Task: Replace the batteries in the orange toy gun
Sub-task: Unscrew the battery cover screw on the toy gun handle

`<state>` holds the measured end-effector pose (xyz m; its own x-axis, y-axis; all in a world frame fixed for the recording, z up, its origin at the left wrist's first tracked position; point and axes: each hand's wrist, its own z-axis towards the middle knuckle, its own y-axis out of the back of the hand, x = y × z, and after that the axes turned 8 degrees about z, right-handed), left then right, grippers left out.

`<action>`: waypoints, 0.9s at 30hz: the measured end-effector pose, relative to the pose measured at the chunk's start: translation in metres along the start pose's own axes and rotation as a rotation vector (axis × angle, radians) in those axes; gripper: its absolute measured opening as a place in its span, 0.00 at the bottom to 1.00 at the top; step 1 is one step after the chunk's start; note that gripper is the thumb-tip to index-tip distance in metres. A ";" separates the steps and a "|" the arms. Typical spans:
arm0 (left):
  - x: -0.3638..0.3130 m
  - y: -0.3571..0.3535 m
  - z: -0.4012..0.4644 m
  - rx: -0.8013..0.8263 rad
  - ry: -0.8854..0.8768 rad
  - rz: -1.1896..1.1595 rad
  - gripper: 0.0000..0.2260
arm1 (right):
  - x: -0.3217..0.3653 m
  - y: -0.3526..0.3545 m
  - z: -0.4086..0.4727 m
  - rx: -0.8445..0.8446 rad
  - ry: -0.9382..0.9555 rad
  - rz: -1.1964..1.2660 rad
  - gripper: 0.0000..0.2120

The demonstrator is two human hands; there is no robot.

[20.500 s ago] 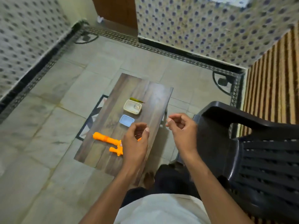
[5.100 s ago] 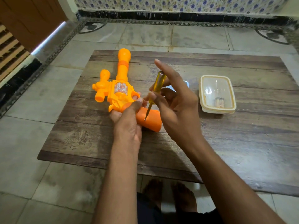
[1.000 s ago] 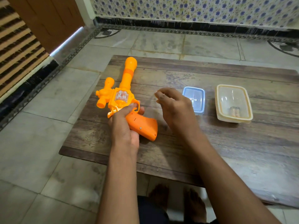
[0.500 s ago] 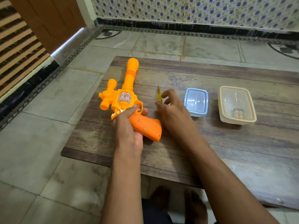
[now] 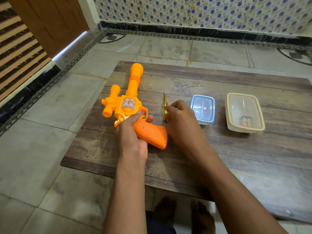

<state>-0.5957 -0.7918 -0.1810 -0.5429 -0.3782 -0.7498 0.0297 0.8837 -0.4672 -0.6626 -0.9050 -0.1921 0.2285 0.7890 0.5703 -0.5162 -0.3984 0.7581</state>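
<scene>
The orange toy gun point(image 5: 128, 105) lies on its side on the low wooden table point(image 5: 236, 154), barrel pointing away from me. My left hand point(image 5: 133, 137) grips it at the trigger and handle; a small screw shows on the handle's side. A yellow screwdriver point(image 5: 164, 102) lies flat on the table just right of the gun, tip pointing away. My right hand point(image 5: 182, 125) is curled beside it with fingertips on its handle. Two batteries point(image 5: 245, 120) lie inside a cream container point(image 5: 228, 114) at the right.
A small blue-rimmed clear container point(image 5: 203, 107) stands between the screwdriver and the cream container. The table's left edge runs close to the gun. Tiled floor surrounds the table, and my bare feet point(image 5: 182, 215) show under its near edge.
My right hand has lowered the screwdriver onto the table, where it now lies flat with most of its length showing. My left hand keeps its hold on the gun.
</scene>
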 end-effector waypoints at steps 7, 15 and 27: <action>-0.002 -0.007 -0.004 0.136 -0.041 -0.052 0.20 | 0.028 0.023 -0.029 -0.148 -0.153 0.344 0.17; 0.006 -0.016 -0.006 0.290 -0.395 0.250 0.30 | 0.038 0.015 -0.033 -0.065 -0.509 0.872 0.26; 0.023 -0.025 0.001 0.044 -0.846 0.975 0.34 | 0.030 0.016 -0.035 0.034 -1.079 1.669 0.12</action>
<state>-0.6080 -0.8233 -0.1870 0.4147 0.3439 -0.8424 0.1472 0.8883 0.4351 -0.6928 -0.8711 -0.1741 -0.0554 -0.8612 0.5051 -0.6989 -0.3279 -0.6357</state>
